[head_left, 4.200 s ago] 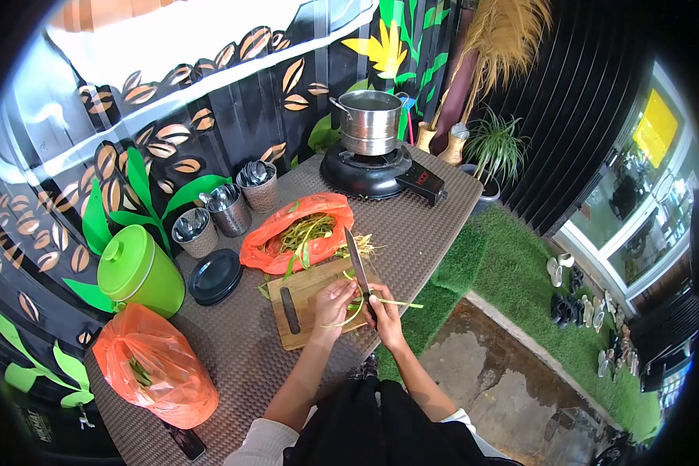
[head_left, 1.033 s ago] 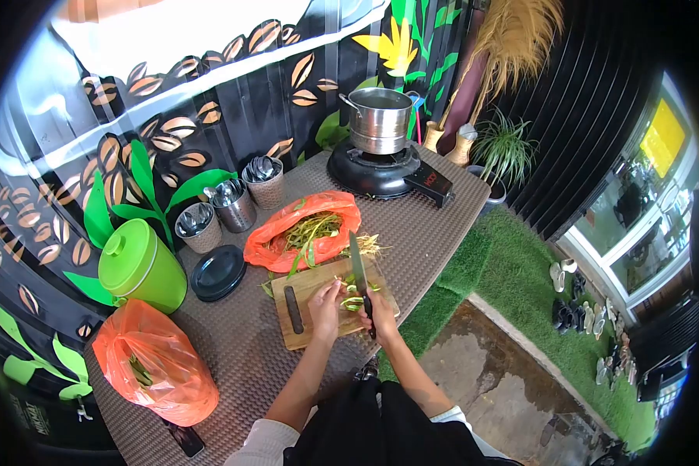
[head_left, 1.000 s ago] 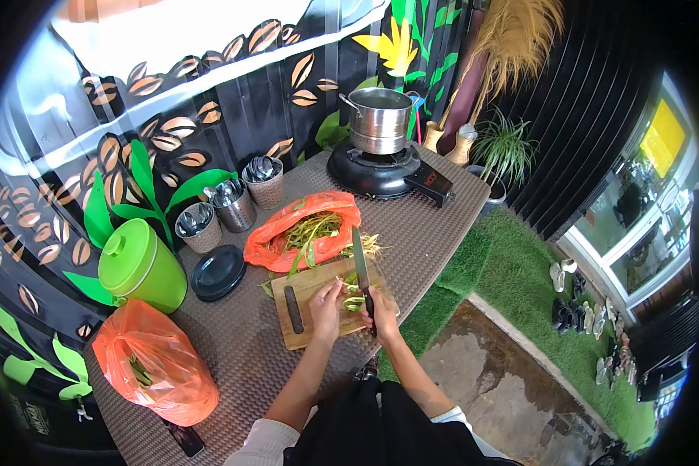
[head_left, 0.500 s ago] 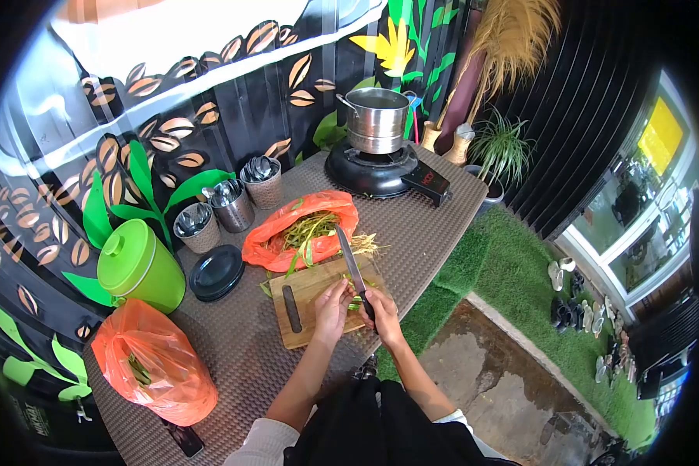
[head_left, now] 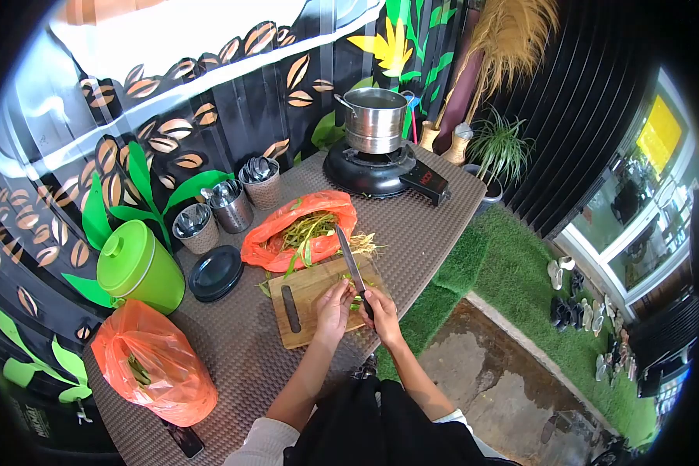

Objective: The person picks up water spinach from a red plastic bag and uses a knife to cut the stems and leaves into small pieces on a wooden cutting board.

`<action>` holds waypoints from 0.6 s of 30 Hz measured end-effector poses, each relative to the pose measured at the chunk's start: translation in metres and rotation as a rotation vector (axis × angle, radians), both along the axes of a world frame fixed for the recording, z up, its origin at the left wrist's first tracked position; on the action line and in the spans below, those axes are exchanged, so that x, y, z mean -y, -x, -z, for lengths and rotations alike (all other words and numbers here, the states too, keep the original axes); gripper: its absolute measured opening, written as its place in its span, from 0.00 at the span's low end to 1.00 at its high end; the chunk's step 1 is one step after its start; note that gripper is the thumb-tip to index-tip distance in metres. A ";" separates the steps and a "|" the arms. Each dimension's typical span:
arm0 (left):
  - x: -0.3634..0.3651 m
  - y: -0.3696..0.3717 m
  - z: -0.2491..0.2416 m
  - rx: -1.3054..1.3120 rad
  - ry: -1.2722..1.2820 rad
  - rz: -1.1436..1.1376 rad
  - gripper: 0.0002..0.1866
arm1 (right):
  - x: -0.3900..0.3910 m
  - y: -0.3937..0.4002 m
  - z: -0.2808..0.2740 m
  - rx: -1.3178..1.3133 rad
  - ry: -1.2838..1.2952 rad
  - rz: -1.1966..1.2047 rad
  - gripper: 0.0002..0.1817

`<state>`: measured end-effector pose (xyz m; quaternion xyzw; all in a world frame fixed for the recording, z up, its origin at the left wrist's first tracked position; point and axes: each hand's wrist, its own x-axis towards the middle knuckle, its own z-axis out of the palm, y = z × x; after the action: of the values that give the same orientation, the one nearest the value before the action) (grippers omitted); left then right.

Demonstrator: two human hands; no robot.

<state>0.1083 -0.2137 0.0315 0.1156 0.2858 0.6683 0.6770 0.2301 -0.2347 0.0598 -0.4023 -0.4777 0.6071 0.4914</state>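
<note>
1. The right hand (head_left: 382, 314) is wrapped round the handle of the kitchen knife (head_left: 352, 260). The blade points up and away from the person.
2. The left hand (head_left: 332, 311) is just beside it, with its fingertips pressed together. I cannot tell if a tiny bit of green is pinched in them.
3. The knife tip has just swung left, toward the open bag. The blade is up off the wood, so it is not cutting down on the board right now.
4. Under the hands is the wooden cutting board (head_left: 311, 291), with its long slot to the left of them. Some small green bits (head_left: 356, 303) are between the hands.
5. Just past the board is the open orange plastic bag (head_left: 258, 252). It is full of leafy green stems (head_left: 311, 233), and thin pale roots (head_left: 363, 247) poke out on its right.
6. Left of the hands, on the bench (head_left: 248, 365), are the dark plates (head_left: 215, 272), a tied orange bag (head_left: 159, 373) and a phone (head_left: 185, 441).
7. Farther off to the left are a lidded green bucket (head_left: 144, 272) and three spoon cups (head_left: 264, 190).
8. Far ahead, a metal pot (head_left: 374, 128) sits on the black gas stove (head_left: 365, 175).
9. Off to the right, past the bench, are a leafy potted plant (head_left: 501, 147) and some shoes (head_left: 571, 311).
</note>
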 end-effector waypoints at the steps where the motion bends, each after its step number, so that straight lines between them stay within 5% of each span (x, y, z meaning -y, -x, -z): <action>1: 0.000 0.000 0.000 -0.001 0.005 0.000 0.06 | 0.000 0.000 0.001 0.000 0.000 0.000 0.19; 18: 0.003 0.000 -0.008 -0.095 -0.046 0.087 0.08 | 0.001 0.002 0.001 -0.083 -0.016 0.056 0.13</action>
<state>0.1083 -0.2165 0.0390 0.1749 0.2968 0.6383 0.6884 0.2285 -0.2362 0.0593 -0.3862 -0.4503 0.6055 0.5305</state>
